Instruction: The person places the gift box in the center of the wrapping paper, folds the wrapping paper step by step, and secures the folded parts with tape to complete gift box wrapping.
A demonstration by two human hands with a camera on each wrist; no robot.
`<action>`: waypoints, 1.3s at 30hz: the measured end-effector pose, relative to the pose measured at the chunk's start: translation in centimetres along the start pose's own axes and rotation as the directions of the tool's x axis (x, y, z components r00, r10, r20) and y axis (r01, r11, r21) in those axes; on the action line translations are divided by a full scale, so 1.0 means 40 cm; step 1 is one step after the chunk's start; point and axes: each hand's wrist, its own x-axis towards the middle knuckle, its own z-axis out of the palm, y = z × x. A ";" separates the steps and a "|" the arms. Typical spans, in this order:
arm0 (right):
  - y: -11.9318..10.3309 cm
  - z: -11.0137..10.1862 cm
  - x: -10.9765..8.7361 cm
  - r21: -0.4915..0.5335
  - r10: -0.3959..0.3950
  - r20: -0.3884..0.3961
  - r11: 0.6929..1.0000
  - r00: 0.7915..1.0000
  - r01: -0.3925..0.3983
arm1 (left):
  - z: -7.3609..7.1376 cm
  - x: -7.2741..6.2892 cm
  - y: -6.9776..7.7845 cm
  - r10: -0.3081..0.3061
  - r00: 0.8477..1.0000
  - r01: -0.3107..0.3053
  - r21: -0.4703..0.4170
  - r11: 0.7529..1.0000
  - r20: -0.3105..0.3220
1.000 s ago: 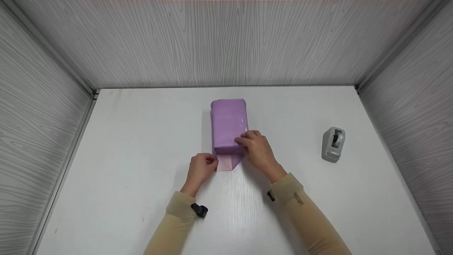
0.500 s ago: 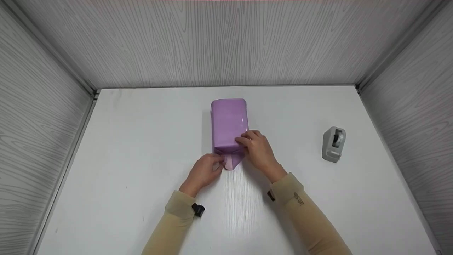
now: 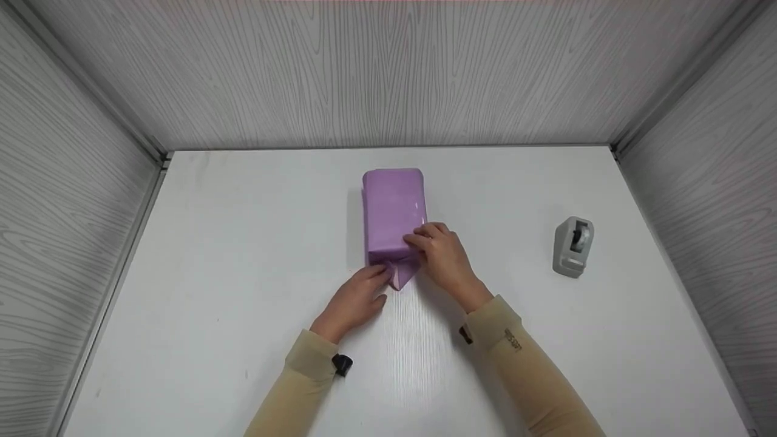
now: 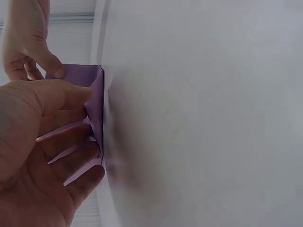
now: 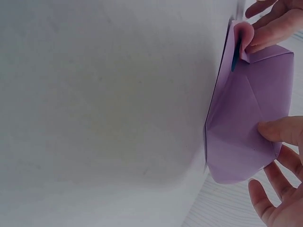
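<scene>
A box wrapped in glossy purple paper (image 3: 393,206) lies mid-table, its near end facing me. At that end a paper flap (image 3: 408,277) juts out, coming to a point, with its pale pink inner side partly showing. My left hand (image 3: 355,300) presses the flap's left part inward with extended fingers, the thumb apart from them. My right hand (image 3: 446,258) grips the box's near right corner. In the right wrist view its thumb lies against the purple end, and the folded paper edge (image 5: 246,33) curls pink beside the left fingers.
A grey tape dispenser (image 3: 572,249) with a roll in it stands at the right on the white table (image 3: 212,255). Grey wood-grain panels (image 3: 388,73) enclose the back and both sides.
My left hand has moved right and pushed the flap's left side inward, so the pink area has narrowed to a sliver. The right hand has kept its place on the box.
</scene>
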 end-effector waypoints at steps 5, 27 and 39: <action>0.000 0.001 0.000 -0.005 0.001 0.003 1.000 1.000 -0.001 | 0.004 -0.001 0.008 0.021 0.999 -0.023 0.046 0.999 0.029; 0.005 0.006 -0.002 0.002 -0.004 -0.008 1.000 1.000 0.004 | -0.001 -0.004 0.029 -0.061 0.996 0.050 0.170 0.984 0.058; 0.007 0.001 -0.002 0.008 -0.015 0.007 1.000 1.000 0.015 | -0.008 0.000 0.032 -0.141 0.972 0.104 0.194 0.976 0.190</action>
